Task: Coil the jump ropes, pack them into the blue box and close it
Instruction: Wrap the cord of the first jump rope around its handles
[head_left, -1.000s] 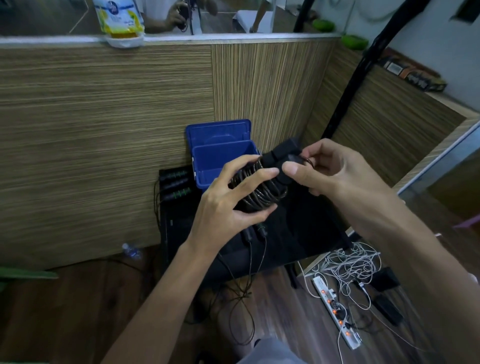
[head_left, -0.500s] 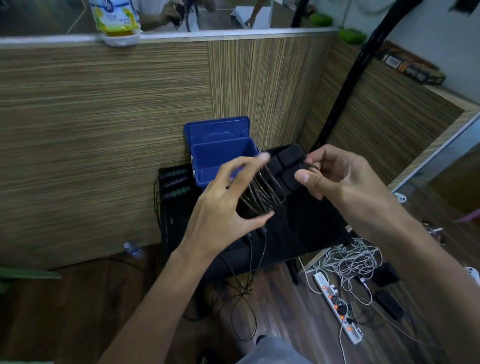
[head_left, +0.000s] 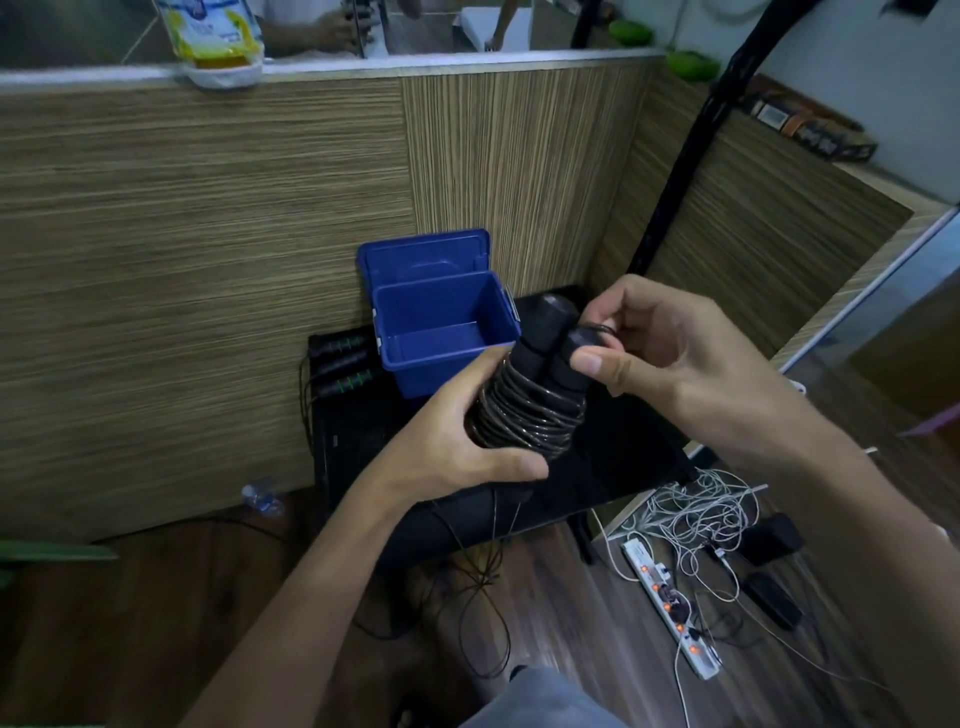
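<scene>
Fingers of the left hand (head_left: 457, 441) grip the coiled jump rope (head_left: 524, 410); the right hand (head_left: 665, 348) pinches its cord end at two o'clock, blue box (head_left: 447, 358) open behind.

Striped wood partition (head_left: 208, 249), plank floor (head_left: 104, 623)

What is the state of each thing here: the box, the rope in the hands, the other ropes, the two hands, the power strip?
blue box: lid open, upright, nothing visible inside.
held jump rope: cord wound round its two black handles, loose end hanging down.
left hand: grips the coil.
right hand: pinches the cord at the handle tops.
other jump ropes: lying on the black table, left of the box.
power strip: switches lit.
</scene>
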